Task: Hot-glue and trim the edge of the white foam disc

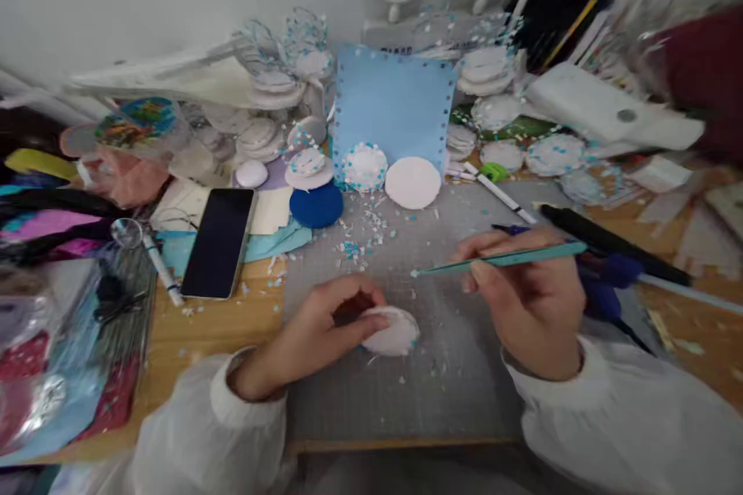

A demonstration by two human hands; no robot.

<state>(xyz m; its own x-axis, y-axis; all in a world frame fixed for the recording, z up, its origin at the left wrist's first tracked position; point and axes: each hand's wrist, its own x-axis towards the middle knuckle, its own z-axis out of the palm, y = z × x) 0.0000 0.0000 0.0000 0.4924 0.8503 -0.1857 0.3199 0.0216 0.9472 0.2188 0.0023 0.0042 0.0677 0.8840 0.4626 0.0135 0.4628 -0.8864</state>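
My left hand [330, 325] grips a white oval disc [395, 331] by its left edge, thumb on top. A few bluish specks show along the disc's right rim. In my right hand [528, 294] are teal tweezers [511, 255], held like a pen and pointing left. A tiny pale piece [414, 274] sits at their tip, above and right of the disc. Beneath both hands lies a grey cutting mat [464, 387]. Small white and blue bits [357, 247] are scattered on it beyond my left hand.
A light blue board [395, 100] stands at the back, with a speckled disc [364, 166] and a plain white disc [413, 182] before it. A phone [220, 244] lies at left. A purple glue gun [604, 286] and a black pen-like stick [615, 244] lie beside my right hand.
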